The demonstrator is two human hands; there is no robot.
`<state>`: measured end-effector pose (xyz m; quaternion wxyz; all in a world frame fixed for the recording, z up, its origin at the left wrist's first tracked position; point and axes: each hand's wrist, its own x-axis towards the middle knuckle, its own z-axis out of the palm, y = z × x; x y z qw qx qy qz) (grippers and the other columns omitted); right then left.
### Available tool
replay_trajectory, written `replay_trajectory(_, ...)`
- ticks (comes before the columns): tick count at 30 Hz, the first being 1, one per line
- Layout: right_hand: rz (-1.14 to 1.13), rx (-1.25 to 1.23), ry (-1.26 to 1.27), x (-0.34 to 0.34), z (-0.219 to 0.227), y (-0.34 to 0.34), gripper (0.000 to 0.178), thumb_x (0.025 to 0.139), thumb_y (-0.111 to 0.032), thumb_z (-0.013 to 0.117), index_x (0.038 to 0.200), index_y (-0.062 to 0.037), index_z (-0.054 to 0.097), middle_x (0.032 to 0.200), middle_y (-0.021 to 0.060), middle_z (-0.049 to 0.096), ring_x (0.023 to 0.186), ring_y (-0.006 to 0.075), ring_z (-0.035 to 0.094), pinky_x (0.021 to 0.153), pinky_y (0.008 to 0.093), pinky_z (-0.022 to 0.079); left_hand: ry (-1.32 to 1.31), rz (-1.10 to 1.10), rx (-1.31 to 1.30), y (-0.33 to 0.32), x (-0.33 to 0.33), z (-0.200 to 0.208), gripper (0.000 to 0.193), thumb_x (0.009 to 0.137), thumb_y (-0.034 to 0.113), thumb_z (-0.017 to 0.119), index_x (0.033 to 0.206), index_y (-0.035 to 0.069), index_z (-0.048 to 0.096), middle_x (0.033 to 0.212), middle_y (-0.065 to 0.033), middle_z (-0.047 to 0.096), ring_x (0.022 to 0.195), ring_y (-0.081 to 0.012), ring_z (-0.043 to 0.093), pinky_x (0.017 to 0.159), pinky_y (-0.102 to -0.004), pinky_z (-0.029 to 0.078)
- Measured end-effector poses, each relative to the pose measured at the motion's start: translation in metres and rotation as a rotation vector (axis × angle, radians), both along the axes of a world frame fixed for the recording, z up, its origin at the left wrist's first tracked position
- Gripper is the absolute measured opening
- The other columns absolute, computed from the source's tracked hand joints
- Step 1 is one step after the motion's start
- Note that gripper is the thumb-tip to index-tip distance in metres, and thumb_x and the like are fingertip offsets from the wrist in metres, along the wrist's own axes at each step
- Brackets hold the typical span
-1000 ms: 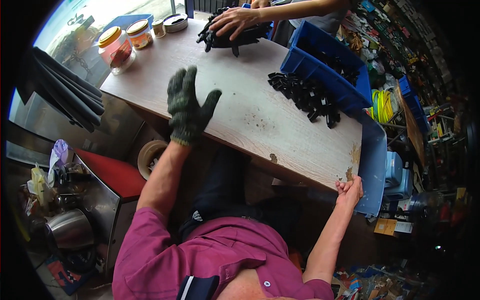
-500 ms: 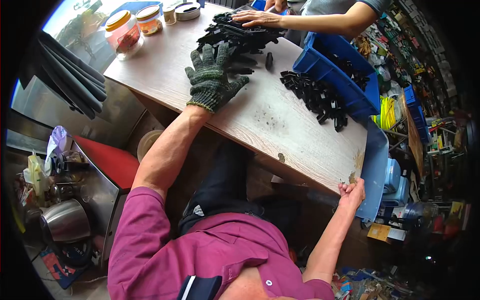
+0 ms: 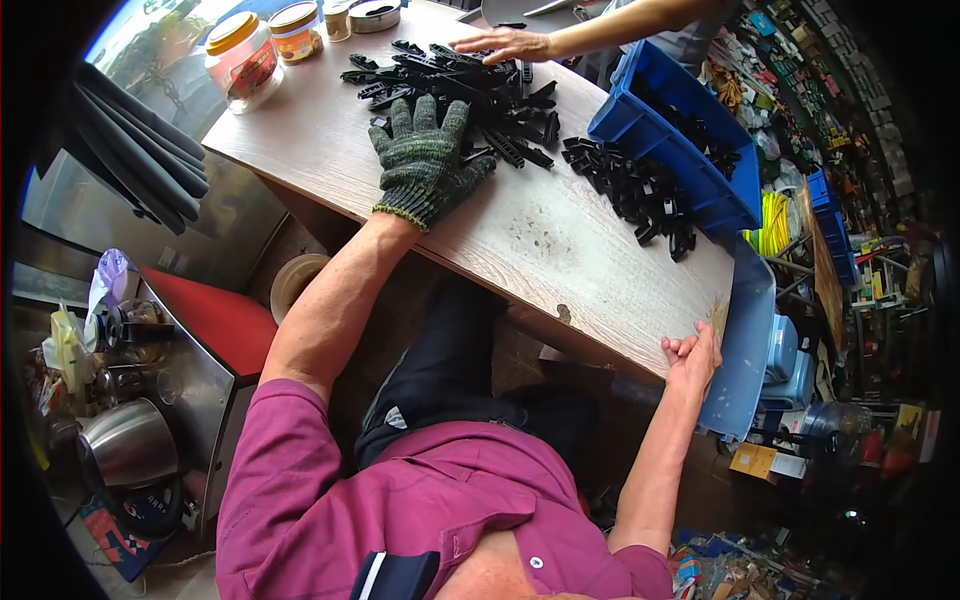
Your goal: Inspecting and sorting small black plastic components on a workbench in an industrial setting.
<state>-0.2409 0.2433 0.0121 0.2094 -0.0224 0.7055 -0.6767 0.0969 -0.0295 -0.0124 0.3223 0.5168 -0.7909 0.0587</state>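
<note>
My left hand (image 3: 425, 160) wears a dark green knitted glove. Its fingers are spread flat against the near side of a pile of black plastic parts (image 3: 450, 80), and nothing is gripped in it. The parts are narrow and ribbed, and several lie loose beside my thumb. My bare right hand (image 3: 693, 358) is at the table's front right corner, fingers curled in, with nothing visible in them. A co-worker's hand (image 3: 505, 44) reaches over the far side of the pile, fingers outstretched.
A second heap of small black parts (image 3: 630, 195) lies beside a blue crate (image 3: 670, 140) holding more. A light blue bin (image 3: 745, 340) stands against the table's (image 3: 600, 290) right end. Jars (image 3: 242, 65) line the far left. A red-topped cabinet (image 3: 205, 320) stands lower left.
The black pile has spread out, with parts now scattered left and right of it. The co-worker's arm has drawn back slightly. My right hand has moved up a little along the table corner.
</note>
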Motion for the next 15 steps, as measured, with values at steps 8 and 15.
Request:
replay_trajectory(8,0.016,0.011,0.010,-0.004,-0.005,-0.002,0.023,0.086,-0.018,0.064,0.072,-0.0079,0.049,0.048,0.0024,0.036,0.043,0.0174,0.048,0.051,0.0395,0.055,-0.006,-0.119,-0.095,0.031,0.020,0.006,0.051,0.073,0.034,0.078,0.119,0.016,0.066,0.132,-0.0197,0.056,0.129,-0.0467,0.044,0.106,-0.0591,0.033)
replay_trajectory(15,0.025,0.000,0.006,-0.002,-0.002,-0.001,0.019,0.086,-0.017,0.064,0.074,-0.0085,0.051,0.047,0.0022,0.037,0.045,0.0180,0.048,0.054,0.0398,0.054,-0.048,-0.245,-0.275,0.033,0.025,0.005,0.028,0.075,0.025,0.072,0.101,0.014,0.070,0.115,-0.0125,0.063,0.114,-0.0417,0.055,0.090,-0.0569,0.043)
